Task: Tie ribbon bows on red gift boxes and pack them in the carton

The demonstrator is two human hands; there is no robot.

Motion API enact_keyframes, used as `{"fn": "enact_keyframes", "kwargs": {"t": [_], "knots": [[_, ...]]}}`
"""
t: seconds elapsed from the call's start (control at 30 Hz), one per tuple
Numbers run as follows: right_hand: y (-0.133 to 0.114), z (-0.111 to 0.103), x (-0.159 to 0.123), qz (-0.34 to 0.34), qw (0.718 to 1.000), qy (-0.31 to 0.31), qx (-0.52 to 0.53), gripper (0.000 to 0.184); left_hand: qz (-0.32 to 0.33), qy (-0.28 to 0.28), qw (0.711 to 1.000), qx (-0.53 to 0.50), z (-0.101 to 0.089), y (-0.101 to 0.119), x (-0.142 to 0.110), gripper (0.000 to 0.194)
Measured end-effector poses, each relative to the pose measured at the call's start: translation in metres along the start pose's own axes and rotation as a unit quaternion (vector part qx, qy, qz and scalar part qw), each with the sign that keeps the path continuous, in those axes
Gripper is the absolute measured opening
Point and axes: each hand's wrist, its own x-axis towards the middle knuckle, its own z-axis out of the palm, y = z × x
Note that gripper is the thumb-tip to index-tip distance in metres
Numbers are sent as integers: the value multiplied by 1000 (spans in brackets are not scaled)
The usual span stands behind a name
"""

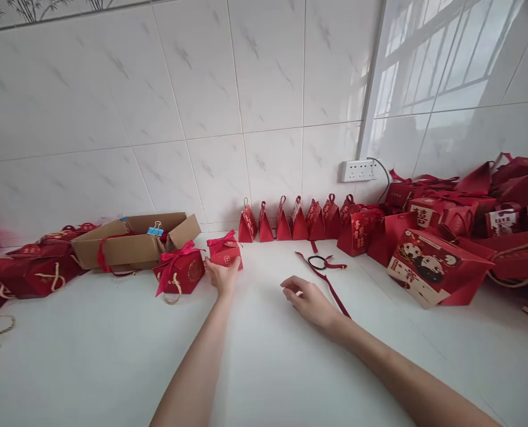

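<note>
My left hand (222, 275) reaches forward and grips a small red gift box with a ribbon bow (224, 249), which stands on the white table (113, 356). Just left of it stands a second red box with a bow and a gold cord handle (178, 270). My right hand (309, 301) rests on the table to the right, fingers loosely curled, holding nothing I can make out. A loose red ribbon (324, 279) lies right beside it, along with a black ring (316, 262).
An open cardboard box (126, 243) with a blue binder clip sits at the back left among flat red bags. Several red pyramid-shaped boxes (290, 222) line the wall. A big heap of red gift bags (460, 231) fills the right side. A power strip (358, 170) hangs on the wall.
</note>
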Motion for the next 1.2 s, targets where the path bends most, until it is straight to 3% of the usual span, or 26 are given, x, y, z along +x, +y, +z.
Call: {"fn": "enact_keyframes", "kwargs": {"t": [0.17,0.27,0.37,0.43,0.53,0.6,0.73,0.83,0.9,0.97,1.03,1.1,1.2], "knots": [[18,5,-6,36,999,-12,26,23,27,-84,995,-46,5,-11,15,89],[17,6,-5,47,998,-15,25,21,46,-118,992,-26,10,-9,20,105],[16,10,1,35,999,-6,2,18,86,-157,982,63,18,1,14,119],[17,15,5,21,1000,9,-9,16,108,-130,979,113,27,10,3,120],[20,22,10,4,999,30,-14,15,118,-4,987,112,46,24,-19,111],[21,25,11,0,999,40,-13,15,110,49,988,92,61,31,-30,108],[22,22,11,-2,999,41,-6,15,50,51,995,65,79,39,-29,107],[21,19,10,-9,1000,16,4,13,13,36,998,40,74,37,-20,97],[21,16,9,-5,999,18,38,14,24,4,1000,1,64,32,-20,93],[20,13,6,14,992,79,93,24,99,-42,993,-57,49,24,-27,93],[19,9,4,30,973,176,143,35,239,-95,961,-98,34,14,-37,91],[19,3,1,23,951,253,178,39,390,-149,902,-106,20,5,-47,92],[17,-7,-1,-21,935,279,218,40,542,-210,808,-95,5,-2,-58,96]]}}
